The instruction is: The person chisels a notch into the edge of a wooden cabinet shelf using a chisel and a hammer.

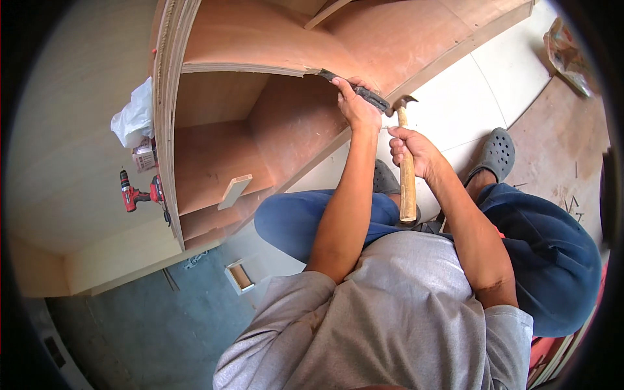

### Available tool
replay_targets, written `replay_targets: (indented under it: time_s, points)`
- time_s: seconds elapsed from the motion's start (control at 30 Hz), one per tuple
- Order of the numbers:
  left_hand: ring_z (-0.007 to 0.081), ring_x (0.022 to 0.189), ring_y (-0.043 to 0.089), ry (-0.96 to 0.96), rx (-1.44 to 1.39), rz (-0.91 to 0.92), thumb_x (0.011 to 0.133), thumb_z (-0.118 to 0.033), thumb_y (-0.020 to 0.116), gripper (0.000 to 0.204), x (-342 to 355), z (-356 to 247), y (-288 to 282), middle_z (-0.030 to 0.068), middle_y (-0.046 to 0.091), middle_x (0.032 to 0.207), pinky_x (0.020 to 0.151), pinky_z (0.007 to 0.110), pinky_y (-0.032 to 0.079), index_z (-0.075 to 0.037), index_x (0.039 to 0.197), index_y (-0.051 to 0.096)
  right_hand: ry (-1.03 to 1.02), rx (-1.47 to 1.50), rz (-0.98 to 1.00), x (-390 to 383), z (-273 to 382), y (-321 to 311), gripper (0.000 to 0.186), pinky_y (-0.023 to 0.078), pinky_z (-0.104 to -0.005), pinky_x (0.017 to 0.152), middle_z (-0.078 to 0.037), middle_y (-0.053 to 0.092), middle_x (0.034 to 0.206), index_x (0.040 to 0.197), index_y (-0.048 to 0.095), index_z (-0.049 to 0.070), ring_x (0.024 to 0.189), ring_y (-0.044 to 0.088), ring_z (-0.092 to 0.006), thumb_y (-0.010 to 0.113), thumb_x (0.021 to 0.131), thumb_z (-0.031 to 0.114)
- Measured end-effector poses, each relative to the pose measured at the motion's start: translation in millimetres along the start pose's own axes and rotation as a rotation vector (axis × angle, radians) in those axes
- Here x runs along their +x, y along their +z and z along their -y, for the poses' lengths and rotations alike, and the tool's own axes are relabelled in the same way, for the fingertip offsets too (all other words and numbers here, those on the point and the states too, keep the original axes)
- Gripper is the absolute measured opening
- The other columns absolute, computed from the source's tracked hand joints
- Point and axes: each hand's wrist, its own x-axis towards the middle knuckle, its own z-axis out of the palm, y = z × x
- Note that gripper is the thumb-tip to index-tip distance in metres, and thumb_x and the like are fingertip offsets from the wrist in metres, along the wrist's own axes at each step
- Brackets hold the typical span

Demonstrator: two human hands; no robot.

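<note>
My left hand (357,104) grips a dark tool with a black handle (372,98), perhaps a chisel or blade, its narrow end against the splintered front edge (247,67) of a plywood shelf. To its lower right, my right hand (413,149) is closed round the wooden handle of a claw hammer (407,192). The hammer head stands up beside the tool's handle; whether they touch I cannot tell. Around both hands is an open plywood cabinet (409,39), with a small loose-looking wooden strip (234,190) in its lower compartment.
A red drill (133,195) and white plastic bag (133,114) lie at the cabinet's left. My legs are bent on the tiled floor (465,91); a scuffed board (556,130) with scattered nails is at right, a plastic bag (565,52) above it, a small frame (240,276) lower left.
</note>
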Motion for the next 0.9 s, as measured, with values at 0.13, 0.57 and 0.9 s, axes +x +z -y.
replay_targets:
  time_s: [0.13,0.57,0.9]
  points:
    - [0.0159,0.068,0.048,-0.106,0.036,0.008,0.1,-0.064,0.05,0.055,-11,5,7,0.0024,0.048,0.075,0.066,0.034,0.047,-0.01,0.089,0.048,0.008,0.203,-0.055,11,-3,-23,0.016,0.043,-0.0233,0.043,0.005,0.046,0.062,0.091,0.044,0.013,0.047,0.043,-0.0058,0.057,0.099,0.014]
    - [0.0182,0.071,0.046,0.052,0.005,0.092,0.102,-0.063,0.045,0.058,-4,-6,5,0.0056,0.048,0.077,0.07,0.034,0.045,-0.008,0.083,0.047,-0.063,0.08,-0.12,14,-2,-6,0.015,0.042,-0.0237,0.043,0.007,0.043,0.059,0.089,0.045,0.013,0.046,0.041,-0.0055,0.056,0.1,0.015]
    - [0.0183,0.066,0.052,-0.016,-0.032,0.086,0.099,-0.071,0.044,0.066,2,9,-4,0.0049,0.05,0.072,0.065,0.033,0.046,-0.008,0.079,0.048,-0.067,0.082,-0.175,11,-2,1,0.014,0.042,-0.0239,0.042,0.007,0.042,0.059,0.089,0.047,0.013,0.046,0.04,-0.006,0.056,0.1,0.017]
